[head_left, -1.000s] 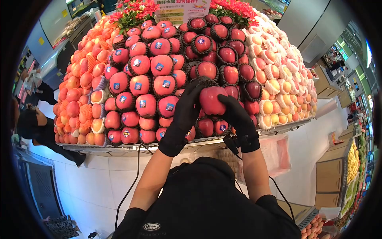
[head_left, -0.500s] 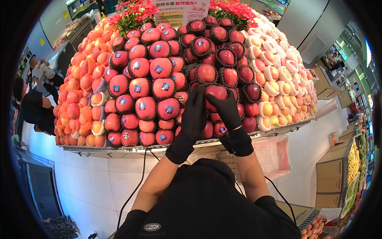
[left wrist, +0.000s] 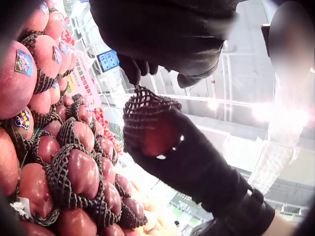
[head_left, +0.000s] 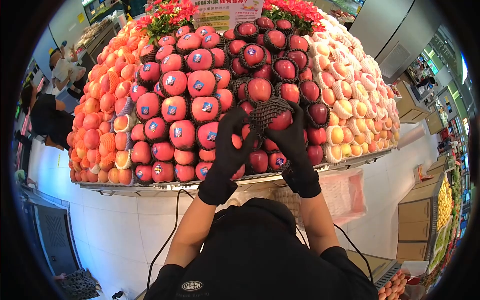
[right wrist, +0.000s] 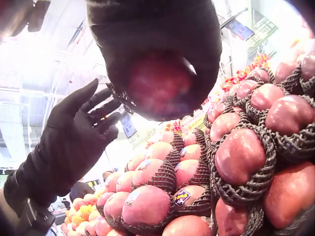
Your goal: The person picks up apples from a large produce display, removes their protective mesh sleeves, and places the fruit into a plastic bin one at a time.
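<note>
My right hand [head_left: 290, 142], in a black glove, grips a red apple [head_left: 281, 120] in a black foam net [head_left: 267, 111] just in front of the stacked apples. The net covers the apple's far and left side; bare red skin shows beside my thumb. In the left wrist view the net [left wrist: 147, 105] rises to a loose peak. My gloved left hand [head_left: 231, 145] is to the left of it, fingers fairly straight, thumb held apart. Its fingertips [right wrist: 112, 93] are right at the net's edge in the right wrist view.
Red apples [head_left: 176, 107] in black nets, many with blue stickers, are piled behind my hands. Orange-netted fruit [head_left: 107, 102] stands left, white-netted fruit [head_left: 345, 107] right. A sign [head_left: 227, 15] and red flowers [head_left: 292, 12] top the display. A pink-lined crate [head_left: 345, 195] sits below.
The apple, bare-looking in front earlier, now shows its black net across it. My left hand has drawn away to the left from the apple, while my right keeps its grip.
</note>
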A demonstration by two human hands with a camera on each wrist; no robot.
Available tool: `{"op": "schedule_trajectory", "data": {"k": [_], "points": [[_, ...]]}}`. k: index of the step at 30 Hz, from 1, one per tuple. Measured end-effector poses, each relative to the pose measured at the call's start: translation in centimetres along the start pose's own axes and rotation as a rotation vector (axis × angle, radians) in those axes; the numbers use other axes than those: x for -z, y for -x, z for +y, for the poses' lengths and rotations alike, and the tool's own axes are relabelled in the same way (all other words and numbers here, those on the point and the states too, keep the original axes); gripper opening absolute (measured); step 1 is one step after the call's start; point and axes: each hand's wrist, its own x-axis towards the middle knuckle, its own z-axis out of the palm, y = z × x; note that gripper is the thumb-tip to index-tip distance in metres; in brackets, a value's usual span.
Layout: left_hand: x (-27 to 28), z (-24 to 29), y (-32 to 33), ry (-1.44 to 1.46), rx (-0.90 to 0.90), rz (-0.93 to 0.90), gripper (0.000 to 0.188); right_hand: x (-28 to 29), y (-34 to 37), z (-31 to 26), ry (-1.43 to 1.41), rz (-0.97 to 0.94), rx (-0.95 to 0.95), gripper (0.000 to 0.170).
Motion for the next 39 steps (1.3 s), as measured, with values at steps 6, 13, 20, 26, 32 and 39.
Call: {"op": "schedule_trajectory", "data": {"k": [6,13,20,26,32,39], "points": [[-0.4,-1.0,-1.9,0.273,0.154,-0.176,0.076,-0.1,0.3,-1.4,0.065,-0.192,0.058,0.095],[0.1,-1.6,-1.9,0.446,0.454,-0.214,0.062,0.0,0.5,-1.1,0.126,-0.220,0.272,0.081],[0.5,-2.0,-1.1,0.983,0.661,-0.064,0.048,1.3,0.0,0.5,-0.023,-0.029,-0.053,0.037],[0.2,-2.7,-0.3,0.913,0.698,-0.068,0.049,0.8,0.3,0.3,-0.141,-0.071,-0.230,0.026],[0.4,-3.2,-0.3,0.769,0.553,-0.097,0.056,0.8,-0.1,0.9,0.067,0.067,-0.121,0.022],[0.8,-3.2,-0.2,0.862,0.628,-0.068,0.056,1.0,0.3,-1.1,-0.036,-0.174,-0.127,0.025]]}}
